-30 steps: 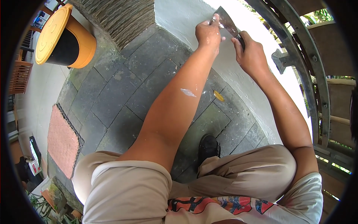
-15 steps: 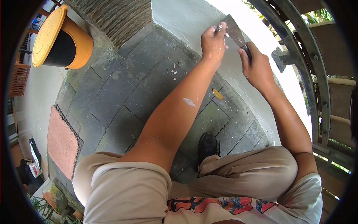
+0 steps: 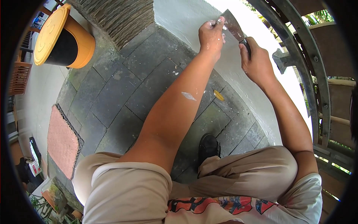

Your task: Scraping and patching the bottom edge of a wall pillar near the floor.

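Observation:
My right hand (image 3: 257,59) grips the dark handle of a putty knife (image 3: 234,29). Its broad metal blade points up and to the left and has pale smears. Beside the blade's left edge is my left hand (image 3: 211,37), one finger stretched up against or very close to the metal. Its other fingers are partly bent and apart, with white paste on them; I see nothing held there. Both hands are over a low wall (image 3: 179,18) with a smooth grey-white coat. A dried white patch marks my left forearm.
Dark stone paving (image 3: 112,89) with white specks and a yellow leaf (image 3: 219,95) lies below. At the upper left stands an orange lidded bin (image 3: 84,46). A pink mat (image 3: 61,138) lies on the left. A metal railing (image 3: 317,71) curves along the right, close to my right arm.
My left hand has shifted slightly up and left. The blade has also moved a little up and left, still beside its fingers. My right hand keeps its grip.

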Demonstrator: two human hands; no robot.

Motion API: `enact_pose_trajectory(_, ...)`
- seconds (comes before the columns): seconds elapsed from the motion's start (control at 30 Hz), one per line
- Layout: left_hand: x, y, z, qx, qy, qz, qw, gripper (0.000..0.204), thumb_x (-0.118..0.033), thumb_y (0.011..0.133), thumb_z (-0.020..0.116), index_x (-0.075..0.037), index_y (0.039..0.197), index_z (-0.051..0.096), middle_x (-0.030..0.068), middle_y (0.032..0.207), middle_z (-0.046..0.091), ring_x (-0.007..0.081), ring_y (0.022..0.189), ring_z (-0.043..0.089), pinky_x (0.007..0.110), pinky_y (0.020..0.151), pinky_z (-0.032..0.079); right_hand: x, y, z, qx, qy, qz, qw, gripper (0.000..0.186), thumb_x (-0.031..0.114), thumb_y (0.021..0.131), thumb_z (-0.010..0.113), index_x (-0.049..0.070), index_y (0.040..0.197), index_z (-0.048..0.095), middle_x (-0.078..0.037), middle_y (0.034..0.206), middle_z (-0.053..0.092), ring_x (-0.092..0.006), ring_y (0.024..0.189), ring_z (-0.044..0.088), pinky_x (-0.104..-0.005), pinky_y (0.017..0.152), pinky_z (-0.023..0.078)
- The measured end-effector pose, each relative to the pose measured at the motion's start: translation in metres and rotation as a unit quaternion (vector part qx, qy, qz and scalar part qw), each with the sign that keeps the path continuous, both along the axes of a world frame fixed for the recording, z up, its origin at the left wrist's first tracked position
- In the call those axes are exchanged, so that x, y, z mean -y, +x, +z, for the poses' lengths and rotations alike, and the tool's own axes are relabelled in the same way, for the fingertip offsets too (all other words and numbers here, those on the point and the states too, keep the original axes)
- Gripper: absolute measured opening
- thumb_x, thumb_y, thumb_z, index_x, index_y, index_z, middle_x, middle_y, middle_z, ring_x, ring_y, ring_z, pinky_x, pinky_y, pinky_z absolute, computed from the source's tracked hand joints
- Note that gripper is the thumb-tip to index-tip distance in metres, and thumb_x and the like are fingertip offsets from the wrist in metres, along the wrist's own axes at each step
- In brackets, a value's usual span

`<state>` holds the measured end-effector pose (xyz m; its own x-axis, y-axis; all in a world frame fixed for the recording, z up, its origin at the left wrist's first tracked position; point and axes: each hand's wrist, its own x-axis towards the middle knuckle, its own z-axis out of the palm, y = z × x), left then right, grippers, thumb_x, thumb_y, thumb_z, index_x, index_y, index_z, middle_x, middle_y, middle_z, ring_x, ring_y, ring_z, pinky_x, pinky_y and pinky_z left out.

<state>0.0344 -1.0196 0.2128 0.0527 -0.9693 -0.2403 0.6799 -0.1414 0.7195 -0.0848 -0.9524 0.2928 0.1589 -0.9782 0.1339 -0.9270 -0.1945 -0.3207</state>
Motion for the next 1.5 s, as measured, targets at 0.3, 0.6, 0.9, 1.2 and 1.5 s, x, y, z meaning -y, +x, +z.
enact_pose_trajectory(0.3,0.003,0.001,0.002,0.049,0.002,0.019,0.999,0.038,-0.031,0.094,0.070,0.005,0.099,0.059,0.0034,0.077,0.055,0.0103,0.057,0.046,0.024,0.047,0.037,0.006,-0.001,-0.004,0.002,-0.003,-0.006,1.000,0.026,0.020,0.097,0.057,-0.005,0.102,0.058,-0.028,0.072,0.063,-0.0456,0.069,0.065,-0.0476,0.064,0.051)
enact_pose_trajectory(0.6,0.007,-0.003,0.003,0.058,-0.005,0.063,0.996,0.037,-0.027,0.097,0.066,-0.002,0.074,0.051,-0.0010,0.060,0.046,0.0086,0.048,0.037,0.029,0.044,0.029,0.011,-0.002,-0.007,-0.002,-0.014,0.005,1.000,0.026,0.021,0.097,0.057,-0.004,0.100,0.058,-0.028,0.069,0.062,-0.0458,0.067,0.064,-0.0483,0.063,0.051)
enact_pose_trajectory(0.9,0.007,0.001,0.002,0.093,0.007,0.037,0.995,0.039,-0.032,0.093,0.070,0.005,0.099,0.062,0.0045,0.077,0.059,0.0121,0.059,0.050,0.026,0.049,0.041,0.012,-0.002,-0.010,-0.006,-0.024,0.012,1.000,0.026,0.021,0.097,0.057,-0.005,0.101,0.058,-0.028,0.068,0.062,-0.0461,0.069,0.065,-0.0485,0.064,0.052)
enact_pose_trajectory(1.2,-0.006,-0.007,-0.006,0.073,-0.042,0.017,0.996,0.036,-0.032,0.094,0.070,0.002,0.095,0.059,0.0027,0.076,0.055,0.0100,0.056,0.047,0.025,0.049,0.039,-0.001,-0.016,-0.004,0.006,-0.010,0.007,1.000,0.026,0.023,0.096,0.058,-0.003,0.102,0.060,-0.027,0.069,0.062,-0.0445,0.068,0.065,-0.0473,0.064,0.051)
enact_pose_trajectory(1.5,-0.006,-0.007,-0.004,0.047,-0.036,0.032,0.998,0.035,-0.031,0.095,0.069,0.002,0.096,0.057,0.0025,0.078,0.055,0.0090,0.058,0.046,0.024,0.051,0.039,0.001,-0.010,-0.003,0.007,-0.011,0.006,1.000,0.026,0.024,0.097,0.058,-0.002,0.096,0.057,-0.026,0.070,0.063,-0.0450,0.067,0.064,-0.0473,0.062,0.050)
